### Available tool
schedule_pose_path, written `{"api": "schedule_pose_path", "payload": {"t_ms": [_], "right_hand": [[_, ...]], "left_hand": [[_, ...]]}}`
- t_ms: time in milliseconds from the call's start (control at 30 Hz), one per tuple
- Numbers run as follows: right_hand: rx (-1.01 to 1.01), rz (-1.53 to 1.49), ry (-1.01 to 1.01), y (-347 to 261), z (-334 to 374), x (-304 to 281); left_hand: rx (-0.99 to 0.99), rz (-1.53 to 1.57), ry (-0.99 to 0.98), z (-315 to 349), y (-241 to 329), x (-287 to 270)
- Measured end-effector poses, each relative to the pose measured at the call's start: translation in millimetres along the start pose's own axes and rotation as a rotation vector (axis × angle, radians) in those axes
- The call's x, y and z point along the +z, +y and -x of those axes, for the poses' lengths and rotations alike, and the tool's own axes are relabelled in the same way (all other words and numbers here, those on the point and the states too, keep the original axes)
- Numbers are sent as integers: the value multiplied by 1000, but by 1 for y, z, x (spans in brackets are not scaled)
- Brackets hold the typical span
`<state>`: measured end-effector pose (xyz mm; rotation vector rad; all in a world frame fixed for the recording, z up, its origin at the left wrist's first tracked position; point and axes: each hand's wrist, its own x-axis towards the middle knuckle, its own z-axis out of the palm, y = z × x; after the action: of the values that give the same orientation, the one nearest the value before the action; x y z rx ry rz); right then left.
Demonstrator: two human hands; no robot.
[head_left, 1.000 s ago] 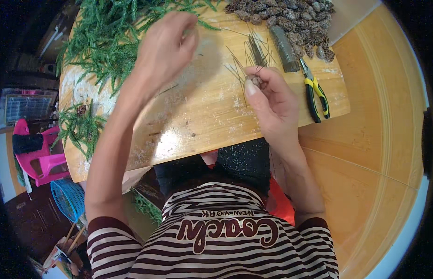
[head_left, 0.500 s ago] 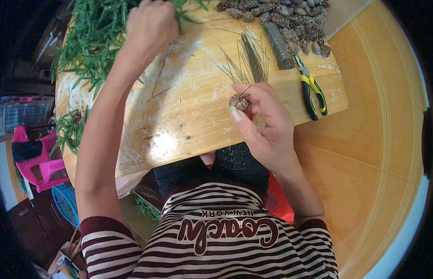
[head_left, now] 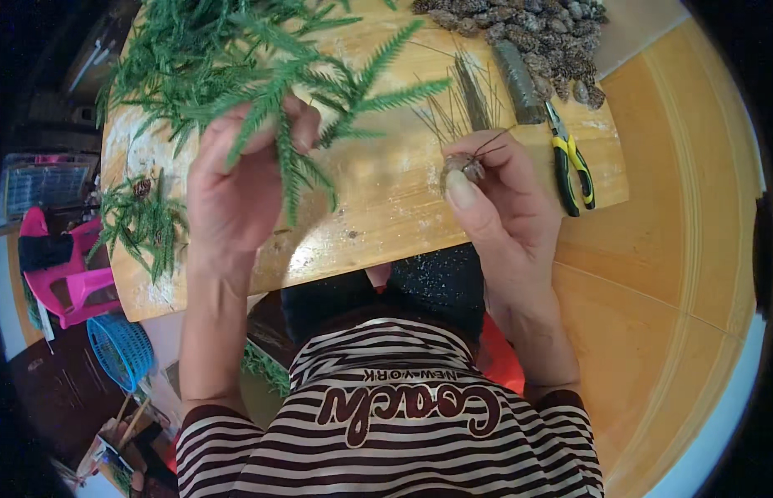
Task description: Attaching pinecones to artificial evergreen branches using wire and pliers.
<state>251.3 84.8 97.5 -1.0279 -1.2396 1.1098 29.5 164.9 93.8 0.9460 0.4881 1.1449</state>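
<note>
The left hand [head_left: 237,178] has its fingers clamped on a green sprig [head_left: 351,97] above the table [head_left: 386,195]. The right hand [head_left: 513,199] pinches 1 wired pine cone [head_left: 468,168] between thumb and fingers, apart from the sprig. Loose wires [head_left: 479,95] lie beyond it, pliers [head_left: 572,170] to the right.

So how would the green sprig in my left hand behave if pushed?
The green sprig would probably feel light, its fronds being thin. It may spring back rather than flop, since several stick out fairly straight beyond the left hand.
</note>
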Motion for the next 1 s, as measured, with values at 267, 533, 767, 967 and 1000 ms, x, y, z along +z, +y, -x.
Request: {"api": "schedule_pose_path", "payload": {"t_ms": [267, 533, 767, 967, 1000], "right_hand": [[-71, -64, -113, 9, 8, 14], [58, -162, -129, 15, 10, 26], [-52, -117, -89, 25, 12, 17], [-51, -81, -69, 31, 14, 7], [-26, -56, -77, 29, 15, 6]], "left_hand": [[-69, 355, 140, 35, -18, 15], [-14, 217, 68, 54, -37, 1], [-21, 82, 95, 52, -31, 8], [346, -553, 210, 48, -36, -1], [491, -893, 208, 49, -31, 3]]}}
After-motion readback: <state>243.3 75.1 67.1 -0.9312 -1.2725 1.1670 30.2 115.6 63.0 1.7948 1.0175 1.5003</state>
